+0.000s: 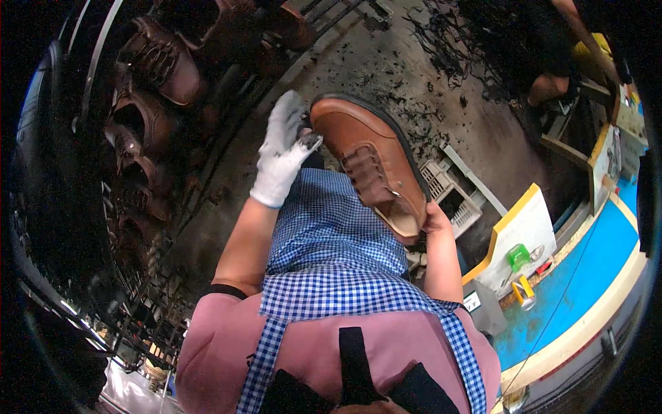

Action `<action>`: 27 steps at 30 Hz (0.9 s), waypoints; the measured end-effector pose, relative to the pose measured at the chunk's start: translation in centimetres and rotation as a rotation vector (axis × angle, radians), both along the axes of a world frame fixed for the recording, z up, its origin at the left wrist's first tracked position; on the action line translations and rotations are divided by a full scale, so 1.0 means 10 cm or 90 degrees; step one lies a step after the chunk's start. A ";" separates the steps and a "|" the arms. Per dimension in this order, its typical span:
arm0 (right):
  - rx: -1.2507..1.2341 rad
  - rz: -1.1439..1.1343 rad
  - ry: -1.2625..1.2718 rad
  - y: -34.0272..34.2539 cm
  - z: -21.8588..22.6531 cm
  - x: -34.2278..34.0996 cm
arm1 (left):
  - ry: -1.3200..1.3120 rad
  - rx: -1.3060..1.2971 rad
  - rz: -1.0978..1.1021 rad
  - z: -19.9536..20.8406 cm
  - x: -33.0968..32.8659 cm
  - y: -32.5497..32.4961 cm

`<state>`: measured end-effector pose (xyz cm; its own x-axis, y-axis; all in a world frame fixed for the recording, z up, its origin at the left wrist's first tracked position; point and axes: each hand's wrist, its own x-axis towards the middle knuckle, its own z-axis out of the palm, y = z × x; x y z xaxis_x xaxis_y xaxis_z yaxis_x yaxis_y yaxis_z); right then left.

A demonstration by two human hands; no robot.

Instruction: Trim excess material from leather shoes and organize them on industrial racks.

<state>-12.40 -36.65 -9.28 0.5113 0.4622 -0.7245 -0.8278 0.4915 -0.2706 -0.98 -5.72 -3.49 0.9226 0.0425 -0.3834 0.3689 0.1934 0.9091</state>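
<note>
A brown leather lace-up shoe (380, 153) with a black sole is held up in front of my apron, toe pointing away and to the left. My right hand (436, 219) is bare and grips the shoe at its heel, with most of its fingers hidden behind it. Beside the toe, on the left, is my left hand (277, 150) in a white glove. Its fingers are stretched upward, and the thumb stands apart from them. Something small and dark grey covers the thumb end; I cannot make out what it is. Whether this hand touches the shoe is unclear.
Racks of brown shoes (162, 62) stand at the left. Dark scraps lie over the floor (358, 65). To the right a blue-topped bench (572, 283) carries a green tape dispenser (518, 257) and a yellow-handled tool (524, 293). A grey plastic crate (448, 193) sits below. Another person's arm (586, 34) shows at far right.
</note>
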 end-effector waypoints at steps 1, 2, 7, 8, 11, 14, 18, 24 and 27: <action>0.012 0.000 0.091 0.04 0.04 0.02 | 0.014 -0.110 -0.034 -0.06 0.04 0.05; 0.052 -0.057 0.125 0.06 0.13 0.01 | 0.029 -0.027 -0.068 -0.12 0.03 0.04; -0.374 0.388 -0.339 0.24 0.01 0.05 | 0.092 -0.007 -0.144 -0.35 0.09 0.18; -0.034 0.082 -0.038 0.30 0.02 0.00 | 0.101 -0.001 -0.141 -0.36 0.10 0.21; 0.424 -0.178 0.309 0.43 -0.11 -0.14 | 0.039 0.115 -0.169 -0.38 0.13 0.32; 0.532 -0.155 0.323 0.67 -0.12 -0.11 | 0.235 0.116 -0.062 -0.57 0.13 0.47; 0.521 -0.148 0.357 1.02 -0.17 -0.04 | 0.185 0.170 -0.034 -0.79 0.06 0.82; 0.048 0.126 0.265 1.67 -0.42 0.36 | 0.246 0.408 0.079 -1.01 -0.18 1.53; -0.089 0.258 0.171 2.17 -0.55 0.86 | 0.298 0.702 0.046 -1.16 -0.30 1.94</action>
<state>-3.79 -14.99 -14.73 0.0980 0.4733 -0.8754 -0.9939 0.0909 -0.0621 -3.98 13.64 -15.09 0.6860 0.6043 -0.4053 0.7276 -0.5720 0.3787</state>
